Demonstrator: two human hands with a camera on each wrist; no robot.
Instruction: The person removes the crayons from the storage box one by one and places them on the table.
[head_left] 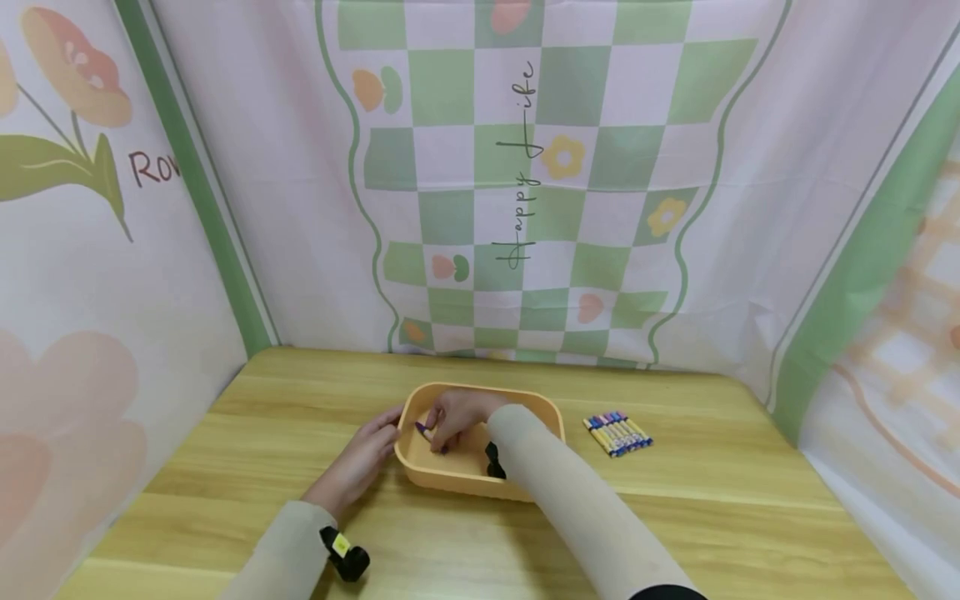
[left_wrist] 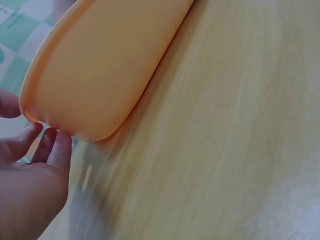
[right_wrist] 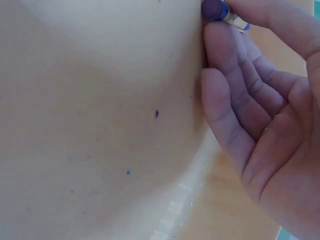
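Note:
An orange plastic basket (head_left: 459,481) stands on the table, and my right hand (head_left: 453,418) reaches inside it. There, the right thumb and fingers pinch a purple crayon (right_wrist: 215,10) with a pale wrapper, close to the basket's left end. Its purple tip (head_left: 421,427) points away to the left in the head view. My left hand (head_left: 365,454) lies at the outside of the basket's left end. In the left wrist view, relaxed fingers (left_wrist: 60,152) touch the corner and the rim. The right forearm hides part of the basket's right side.
A row of several crayons (head_left: 618,433) with yellowish wrappers lies right of the basket. The wooden table (head_left: 750,500) meets printed curtains (head_left: 540,208) at the back and sides. Small dark and blue specks mark the basket's inner surface (right_wrist: 100,125).

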